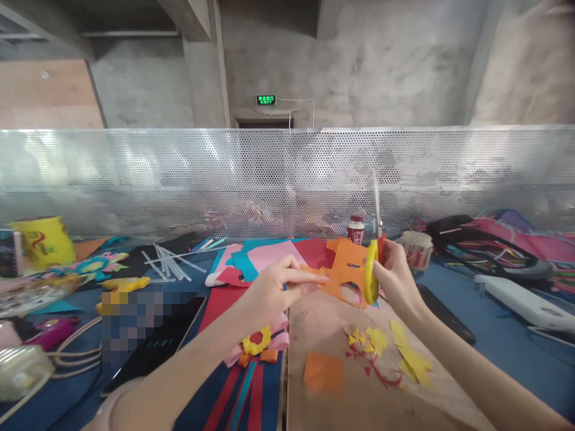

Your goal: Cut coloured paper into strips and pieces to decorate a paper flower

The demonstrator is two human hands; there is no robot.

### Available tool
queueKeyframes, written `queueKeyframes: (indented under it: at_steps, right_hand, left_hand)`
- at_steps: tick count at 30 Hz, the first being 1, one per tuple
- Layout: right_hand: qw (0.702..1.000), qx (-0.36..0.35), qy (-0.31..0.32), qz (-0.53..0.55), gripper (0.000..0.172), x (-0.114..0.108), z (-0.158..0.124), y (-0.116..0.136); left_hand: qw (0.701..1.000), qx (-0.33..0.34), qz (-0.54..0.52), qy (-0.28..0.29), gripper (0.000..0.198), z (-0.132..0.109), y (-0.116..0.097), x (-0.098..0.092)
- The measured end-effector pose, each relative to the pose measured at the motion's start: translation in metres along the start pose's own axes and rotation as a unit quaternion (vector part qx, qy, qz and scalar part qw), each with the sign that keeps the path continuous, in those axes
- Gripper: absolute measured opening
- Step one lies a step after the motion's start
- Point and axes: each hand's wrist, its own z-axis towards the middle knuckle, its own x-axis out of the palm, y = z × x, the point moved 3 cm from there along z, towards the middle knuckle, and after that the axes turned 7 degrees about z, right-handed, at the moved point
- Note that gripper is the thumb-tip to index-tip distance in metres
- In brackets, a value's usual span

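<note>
My right hand (398, 272) is closed round a pair of scissors (372, 272) with yellow and red handles, the metal blades pointing up. To its left is an orange paper sheet (344, 263) with holes cut in it. The fingers of my left hand (281, 284) are closed at the left edge of this sheet, overlapping it. A small orange paper square (323, 372) lies on the brown board (359, 407), near yellow paper scraps (415, 362) and red snippets. Below my left wrist is a yellow and pink paper flower (257, 341) with red and teal strips.
Colored paper sheets (274, 257) lie behind my hands. On the left are a phone (155, 344), a yellow glue gun (123, 290), glue sticks (173, 263) and a yellow cup (45, 242). A bottle (355, 229), a jar (415, 248) and a white device (523, 302) stand or lie right. Perforated metal panel (287, 179) behind.
</note>
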Motion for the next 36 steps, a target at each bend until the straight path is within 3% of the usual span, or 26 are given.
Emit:
queueKeyframes:
  at_steps: [2, 5, 13, 19, 22, 27, 36]
  right_hand:
    - [0.997, 0.059, 0.024, 0.052, 0.022, 0.005, -0.001, -0.008]
    - [0.992, 0.095, 0.075, 0.047, 0.006, 0.015, -0.013, -0.015]
    - [0.977, 0.153, 0.146, -0.027, 0.007, 0.035, -0.059, 0.009]
    - [0.962, 0.225, 0.157, -0.011, 0.011, 0.050, -0.074, 0.004]
    - [0.963, 0.223, 0.152, 0.007, 0.011, 0.054, -0.078, -0.004]
    - [0.954, 0.228, 0.173, 0.092, 0.011, 0.062, -0.085, -0.012]
    - [0.945, 0.224, 0.208, 0.119, 0.006, 0.064, -0.092, -0.004]
  left_hand:
    - [0.999, -0.016, 0.036, -0.020, 0.026, 0.002, 0.012, -0.004]
    - [0.996, -0.078, 0.047, -0.027, 0.032, 0.001, 0.026, -0.003]
    - [0.993, -0.045, 0.020, -0.112, 0.037, 0.000, 0.019, -0.002]
    - [0.973, -0.110, -0.118, -0.167, 0.032, 0.001, 0.015, 0.000]
    - [0.957, -0.130, -0.181, -0.186, 0.039, 0.001, 0.015, 0.002]
    - [0.929, -0.121, -0.268, -0.225, 0.073, -0.002, 0.012, 0.003]
    - [0.912, -0.122, -0.271, -0.281, 0.064, -0.003, 0.003, -0.004]
